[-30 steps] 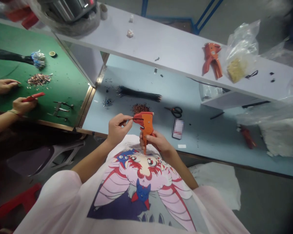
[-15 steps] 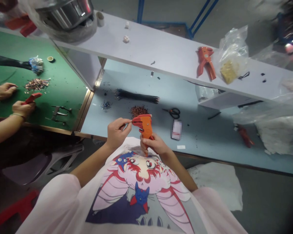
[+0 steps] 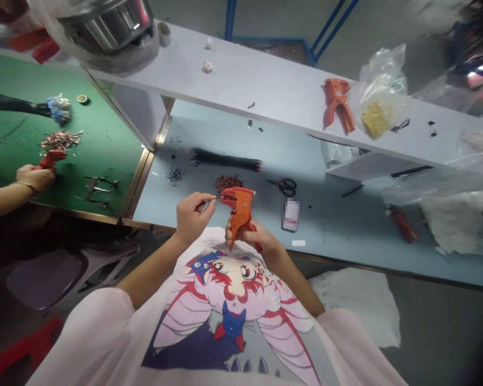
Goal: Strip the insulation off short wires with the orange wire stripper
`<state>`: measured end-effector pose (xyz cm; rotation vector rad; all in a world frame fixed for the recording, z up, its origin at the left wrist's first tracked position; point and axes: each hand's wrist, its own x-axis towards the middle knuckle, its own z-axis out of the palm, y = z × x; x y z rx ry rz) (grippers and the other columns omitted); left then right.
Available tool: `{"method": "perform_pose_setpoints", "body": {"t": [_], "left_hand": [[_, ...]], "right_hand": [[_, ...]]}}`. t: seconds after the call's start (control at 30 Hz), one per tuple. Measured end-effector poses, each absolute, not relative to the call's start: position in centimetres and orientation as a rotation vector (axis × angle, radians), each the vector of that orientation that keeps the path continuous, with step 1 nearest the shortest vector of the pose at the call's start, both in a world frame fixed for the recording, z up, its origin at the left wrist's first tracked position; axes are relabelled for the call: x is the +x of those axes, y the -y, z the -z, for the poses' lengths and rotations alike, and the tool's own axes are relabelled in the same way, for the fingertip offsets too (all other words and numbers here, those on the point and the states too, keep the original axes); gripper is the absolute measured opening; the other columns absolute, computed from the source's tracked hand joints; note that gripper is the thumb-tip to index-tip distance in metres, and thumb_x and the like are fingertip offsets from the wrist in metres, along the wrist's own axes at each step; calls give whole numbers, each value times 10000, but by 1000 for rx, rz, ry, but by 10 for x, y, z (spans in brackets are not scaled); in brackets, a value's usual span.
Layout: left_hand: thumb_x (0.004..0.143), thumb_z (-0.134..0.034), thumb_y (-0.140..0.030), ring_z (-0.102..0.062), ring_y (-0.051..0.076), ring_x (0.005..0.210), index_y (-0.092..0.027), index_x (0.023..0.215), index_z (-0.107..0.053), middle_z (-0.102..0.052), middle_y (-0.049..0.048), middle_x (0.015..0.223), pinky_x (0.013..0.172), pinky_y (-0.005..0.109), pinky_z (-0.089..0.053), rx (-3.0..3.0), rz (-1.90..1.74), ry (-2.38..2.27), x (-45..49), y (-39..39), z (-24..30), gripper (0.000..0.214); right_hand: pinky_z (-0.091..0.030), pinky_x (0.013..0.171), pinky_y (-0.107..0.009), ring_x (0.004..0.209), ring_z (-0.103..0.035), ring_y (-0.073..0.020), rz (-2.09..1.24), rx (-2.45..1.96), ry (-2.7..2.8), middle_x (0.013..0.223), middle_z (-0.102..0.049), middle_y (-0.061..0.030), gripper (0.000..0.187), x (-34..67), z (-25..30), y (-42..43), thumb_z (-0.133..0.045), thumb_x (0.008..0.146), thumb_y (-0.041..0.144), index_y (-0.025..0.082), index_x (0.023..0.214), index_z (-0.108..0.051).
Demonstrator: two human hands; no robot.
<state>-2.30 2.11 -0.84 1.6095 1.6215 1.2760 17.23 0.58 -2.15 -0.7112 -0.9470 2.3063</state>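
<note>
My left hand (image 3: 194,217) pinches a thin wire (image 3: 211,199) between thumb and fingers. The wire's tip reaches the jaws of an orange wire stripper (image 3: 239,212). My right hand (image 3: 247,236) is wrapped around the stripper's handles, which tilt down toward my chest. Below the jaws, a bundle of black wires (image 3: 225,160) and a small heap of cut reddish-brown wire bits (image 3: 227,183) lie on the pale blue bench (image 3: 317,236). The wire tip inside the jaws is hidden.
Black-handled scissors (image 3: 287,186) lie to the right of my hands. A raised white shelf (image 3: 265,91) crosses behind, bearing another orange stripper (image 3: 337,104) and a plastic bag (image 3: 380,91). At the left, a co-worker's hand (image 3: 36,178) holds a red tool over a green table (image 3: 104,155).
The stripper has tilted, its lower end leaning left, and a second handle now shows at my right hand. The co-worker's farther hand has moved left, nearly out of view.
</note>
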Motion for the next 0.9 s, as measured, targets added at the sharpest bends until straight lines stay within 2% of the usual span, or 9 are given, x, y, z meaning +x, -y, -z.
{"method": "perform_pose_setpoints", "body": {"t": [0.1,0.17,0.23,0.3,0.37,0.47,0.67,0.8,0.9], "left_hand": [[772,-592,-245,-335,63,477,-168,779,-670,-366,-63,514,507,198,-298,1549,-1279,-1636,-25,-22,13,109],[772,-587,-252,-317,62,462,-167,786,-666,-350,-69,496,492,194,-294,1519,-1270,-1626,-27,-21,15,116],[774,-582,-254,-311,61,454,-165,791,-662,-365,-69,490,483,192,-294,1510,-1261,-1614,-27,-20,15,121],[775,-580,-250,-333,61,462,-163,793,-660,-412,-60,508,488,191,-307,1524,-1256,-1602,-26,-19,14,119],[774,-581,-239,-368,64,480,-162,793,-658,-454,-49,534,505,192,-328,1558,-1252,-1585,-25,-18,11,110],[772,-582,-221,-405,67,501,-160,777,-651,-483,-41,557,530,194,-351,1628,-1248,-1550,-24,-17,7,92],[781,-567,-200,-410,71,501,-159,770,-647,-490,-37,552,543,203,-351,1829,-1248,-1541,-22,-17,5,90],[788,-555,-192,-438,81,507,-160,762,-655,-521,-26,539,562,214,-359,2080,-1207,-1549,-19,-17,5,108],[796,-546,-184,-475,90,522,-160,765,-656,-570,-10,561,574,220,-365,2209,-1172,-1538,-16,-17,7,117]], "right_hand": [[-488,731,-377,799,-584,-204,-2197,-819,1097,902,-571,-76,518,186,36,-17,-613,717,531,163,1060,-487],[-477,714,-370,800,-576,-209,-1984,-1105,1344,913,-568,-81,458,194,56,-28,-510,783,519,166,1071,-463],[-453,720,-355,805,-560,-211,-1575,-1580,1742,925,-573,-91,396,199,82,-36,-451,826,456,157,1084,-454],[-404,801,-367,909,-530,-237,-1071,-1983,2126,1008,-565,-127,359,202,108,-38,-472,826,370,139,1100,-472],[-343,872,-391,1007,-483,-273,-848,-2125,2290,1069,-545,-166,345,203,130,-33,-534,787,286,118,1088,-509],[-310,888,-399,1026,-461,-290,-871,-2142,2359,1061,-548,-182,345,202,152,-19,-594,740,237,101,1054,-554],[-348,862,-388,1013,-485,-279,-941,-2089,2376,1090,-557,-164,405,195,154,-16,-623,747,316,117,1095,-566],[-391,888,-337,1043,-507,-203,-915,-1850,2264,1141,-550,-111,363,186,104,-31,-450,884,331,160,1202,-480],[-439,857,-339,974,-547,-185,-865,-1313,1997,1104,-569,-88,310,179,49,-36,-463,889,289,195,1184,-477]]}}
